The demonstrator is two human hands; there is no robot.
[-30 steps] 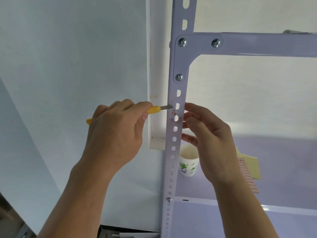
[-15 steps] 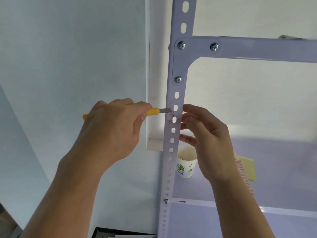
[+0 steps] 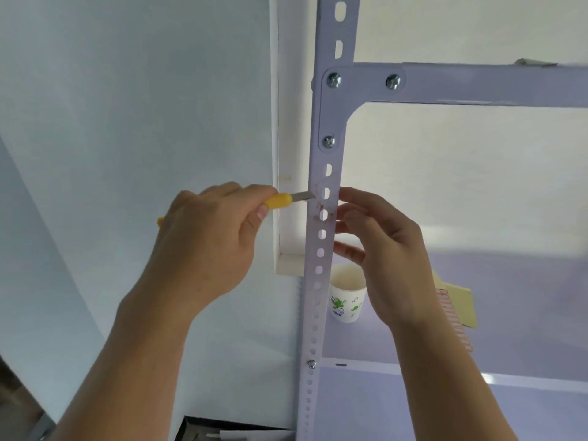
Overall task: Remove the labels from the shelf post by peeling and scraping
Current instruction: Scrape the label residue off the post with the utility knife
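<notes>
A pale lilac perforated shelf post (image 3: 331,128) runs top to bottom through the middle. Reddish scraps of label residue (image 3: 320,207) cling to it around two of its holes. My left hand (image 3: 203,243) grips a yellow-handled utility knife (image 3: 280,200), whose metal blade tip rests against the post's left edge at the residue. My right hand (image 3: 385,256) sits on the post's right side, fingertips touching the edge at the same height, holding nothing I can see.
A paper cup with green print (image 3: 346,300) stands on the shelf board (image 3: 525,313) behind the post. A yellowish card with red print (image 3: 455,307) lies to the right. A cross beam (image 3: 477,84) is bolted above. White wall trim (image 3: 286,154) is at left.
The blade has pulled back slightly to the post's left edge. The view shifted a little; both hands stay at the same spot on the post.
</notes>
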